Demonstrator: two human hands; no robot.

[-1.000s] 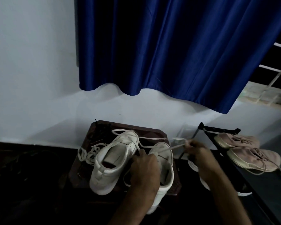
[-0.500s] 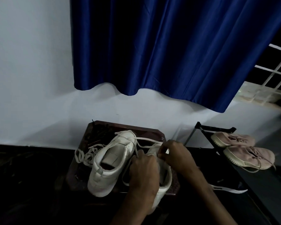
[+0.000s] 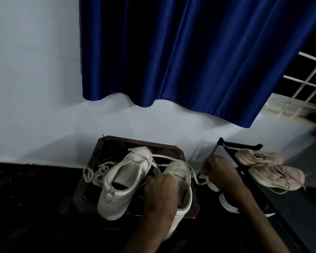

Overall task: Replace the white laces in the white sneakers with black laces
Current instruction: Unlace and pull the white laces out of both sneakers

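Now | left fingers (image 3: 155, 172) clasp sneaker (image 3: 180, 170) | right fingers (image 3: 207, 165) pinch white lace (image 3: 195, 172) beside it

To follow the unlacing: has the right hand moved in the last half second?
Yes. The right hand has moved rightward, off the held sneaker and past the stool edge, toward the shoe rack.

- A deep blue satin curtain (image 3: 190, 52) is hanging in folds against a pale white wall (image 3: 35, 88).
- A dark brown wooden stool (image 3: 153, 142) is standing close to that wall.
- A pair of dusty pink knit sneakers (image 3: 277, 177) is lying side by side on a black metal rack (image 3: 290, 207) at the right.
- A white metal window grille (image 3: 303, 84) is showing past the curtain's right edge.
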